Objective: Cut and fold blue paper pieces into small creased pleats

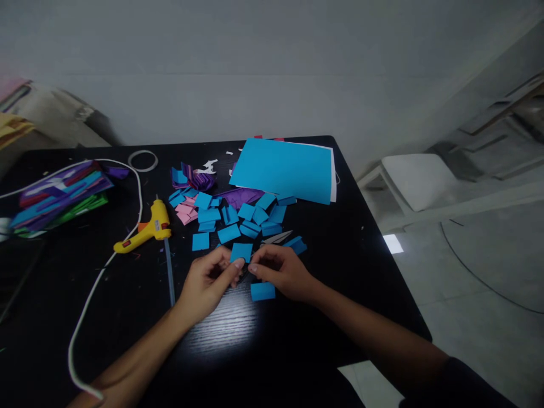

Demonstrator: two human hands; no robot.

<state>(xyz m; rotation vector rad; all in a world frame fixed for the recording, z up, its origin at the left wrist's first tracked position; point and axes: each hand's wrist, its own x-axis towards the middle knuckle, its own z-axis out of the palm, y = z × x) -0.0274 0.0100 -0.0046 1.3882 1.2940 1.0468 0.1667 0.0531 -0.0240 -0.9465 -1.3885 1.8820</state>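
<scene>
A small blue paper square (pixel 241 252) is pinched between the thumb and fingers of my left hand (pixel 212 276). Close by its right edge is my right hand (pixel 280 269), thumb and fingertips drawn together; whether anything is between them cannot be made out. Just below, a folded blue paper piece (pixel 263 292) lies on the black table (pixel 323 317). Scissors (pixel 277 237) rest behind my right hand, their handles hidden. Beyond both hands many blue paper pieces (pixel 229 233) are spread out, some flat and some creased.
A yellow glue gun (pixel 158 221) with a clear glue stick lies left, beside a white cable (pixel 85 309). Blue sheets (pixel 284 170) lie at the back, pink pieces (pixel 186 211) left of them. A colourful paper bundle (pixel 63 195) sits far left; a white stool (pixel 419 178) stands right.
</scene>
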